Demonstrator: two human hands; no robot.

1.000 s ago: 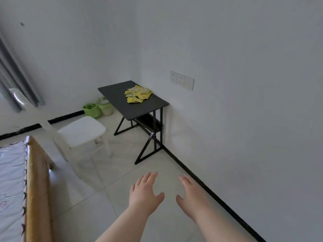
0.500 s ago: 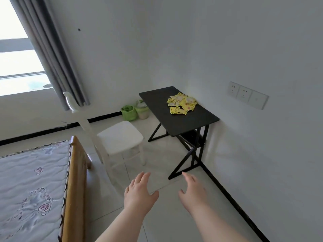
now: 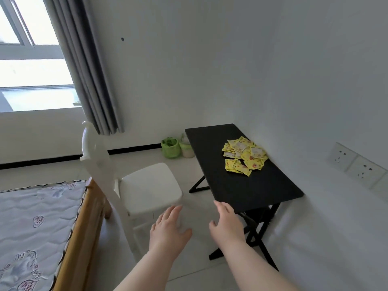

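A small black table [image 3: 247, 185] stands against the right wall, with a pile of several yellow sachets [image 3: 244, 155] on its far half. My left hand [image 3: 168, 229] is stretched out in front of me, fingers relaxed and empty, over the floor by the chair's front corner. My right hand [image 3: 227, 224] is also held out with straight fingers and holds nothing; its fingertips are close to the table's near corner, and I cannot tell whether they touch it.
A white chair [image 3: 147, 185] stands left of the table, its back toward a wooden-framed bed [image 3: 84, 217] with a patterned mattress. A green bin [image 3: 170, 147] and a pale pot [image 3: 187, 149] sit in the far corner. Grey curtain [image 3: 84, 70] hangs by the window. Wall sockets [image 3: 357, 166] are on the right.
The view has moved closer to the table and chair and turned left, bringing the window into sight. Both hands stay held out, empty, now near the table's near corner.
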